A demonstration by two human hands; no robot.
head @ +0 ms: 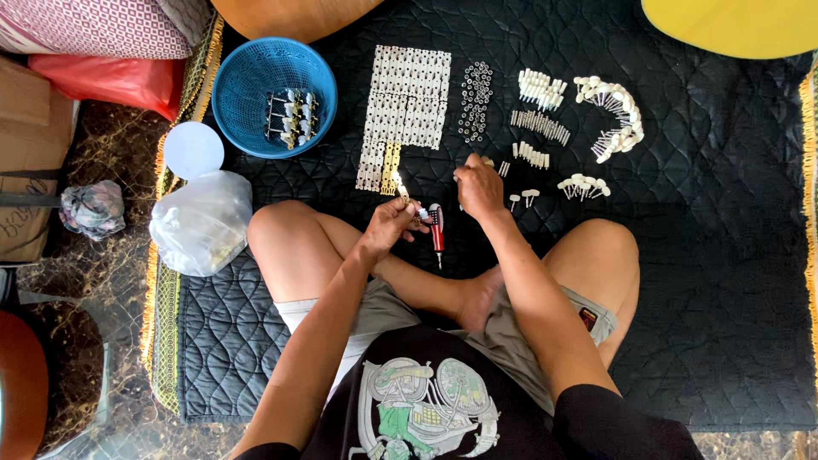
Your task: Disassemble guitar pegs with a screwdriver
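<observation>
Dark quilted mat covers the floor under a person sitting cross-legged, seen from above; the left hand is curled closed around a small pale metal part whose tip sticks up above the fingers; just to the right of that hand, a red-handled screwdriver lies on the mat, its tip pointing back toward the person; the right hand is reaching forward with fingers pinched together, though what it grips, if anything, is too small to tell; directly beyond the left hand lies a flat grid of pale plates; beyond the right hand sits a cluster of small dark rings; farther right of the right hand are rows of white pegs and a curved line of white-capped pins; far left of the left hand, a blue mesh basket holds assembled metal pieces; nearer the left knee rests a clear plastic bag.
</observation>
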